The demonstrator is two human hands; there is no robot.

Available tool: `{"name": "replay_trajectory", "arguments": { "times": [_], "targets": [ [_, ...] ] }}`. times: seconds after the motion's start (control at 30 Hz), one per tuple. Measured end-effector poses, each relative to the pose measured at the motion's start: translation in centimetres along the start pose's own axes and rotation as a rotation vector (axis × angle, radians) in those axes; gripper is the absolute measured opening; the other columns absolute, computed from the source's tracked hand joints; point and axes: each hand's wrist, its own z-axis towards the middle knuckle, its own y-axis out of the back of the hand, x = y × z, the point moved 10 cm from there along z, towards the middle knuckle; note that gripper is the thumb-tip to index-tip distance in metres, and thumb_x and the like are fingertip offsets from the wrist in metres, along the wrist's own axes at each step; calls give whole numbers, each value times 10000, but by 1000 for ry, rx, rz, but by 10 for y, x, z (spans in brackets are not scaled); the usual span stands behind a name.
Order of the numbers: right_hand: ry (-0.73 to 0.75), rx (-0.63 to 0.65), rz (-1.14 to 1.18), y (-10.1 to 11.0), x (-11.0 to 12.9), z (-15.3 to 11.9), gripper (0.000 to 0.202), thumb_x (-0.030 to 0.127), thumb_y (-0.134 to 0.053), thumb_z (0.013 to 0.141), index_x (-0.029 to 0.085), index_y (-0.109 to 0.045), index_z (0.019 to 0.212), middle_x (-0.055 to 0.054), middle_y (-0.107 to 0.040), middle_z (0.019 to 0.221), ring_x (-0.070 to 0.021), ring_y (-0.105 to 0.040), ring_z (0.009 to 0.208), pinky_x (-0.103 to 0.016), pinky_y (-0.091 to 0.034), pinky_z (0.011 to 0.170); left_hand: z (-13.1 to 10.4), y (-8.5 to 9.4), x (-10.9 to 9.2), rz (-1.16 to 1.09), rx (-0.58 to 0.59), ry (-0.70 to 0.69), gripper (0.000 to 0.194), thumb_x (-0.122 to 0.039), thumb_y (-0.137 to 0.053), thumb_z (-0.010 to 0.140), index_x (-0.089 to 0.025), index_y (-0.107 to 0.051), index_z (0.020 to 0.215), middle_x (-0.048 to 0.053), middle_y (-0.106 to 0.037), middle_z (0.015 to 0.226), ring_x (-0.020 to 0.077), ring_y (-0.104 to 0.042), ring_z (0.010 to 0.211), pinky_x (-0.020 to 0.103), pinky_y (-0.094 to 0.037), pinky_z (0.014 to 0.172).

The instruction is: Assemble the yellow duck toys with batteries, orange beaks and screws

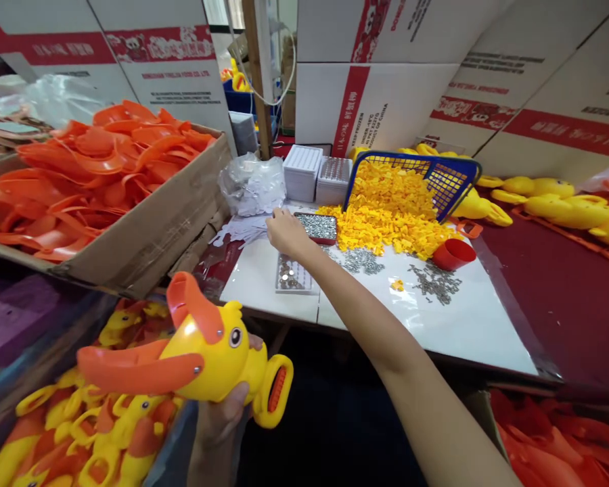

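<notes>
My left hand is wrapped round the neck of a yellow duck toy, between its head and its looped handle. The toy's orange beak is spread wide and points left. My right hand reaches over the worktop, its fingers bent together beside the white plastic strips; whether something is between the fingertips is too small to tell. Just right of that hand lies a dark tray of small metal parts, and below it a white tray with round pieces.
An open carton of orange parts stands left, above a bin of finished-looking ducks. A blue basket spills yellow pieces. A red cup and metal bits lie right; orange parts fill the lower right.
</notes>
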Motion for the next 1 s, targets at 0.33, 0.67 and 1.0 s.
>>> {"name": "replay_trajectory", "arguments": {
  "times": [0.33, 0.67, 1.0],
  "targets": [
    [60, -110, -18, 1, -6, 12, 227, 75, -494, 904, 61, -679, 1034, -253, -603, 1243, -316, -513, 1214, -455, -395, 1029, -9, 14, 25, 34, -5, 63, 526, -457, -817, 688, -161, -688, 1103, 117, -733, 948, 318, -712, 931, 447, -595, 889],
    [67, -301, 645, 37, -37, -60, 298, 169, -501, 835, 194, -642, 1096, 23, -589, 735, -122, -512, 608, -282, -455, 670, 8, -24, 25, -64, -32, 162, 495, -482, -824, 707, -142, -681, 1037, 102, -743, 913, 249, -711, 839, 334, -587, 761],
    [-152, -883, 1557, 64, -123, -211, 99, 251, -633, 750, 229, -705, 814, 15, -632, 721, -126, -645, 717, -249, -514, 611, -10, -128, 15, 96, 418, 204, 873, -363, -822, 724, -221, -399, 1475, 118, -687, 1171, 263, -688, 959, 382, -582, 822]
  ]
}}
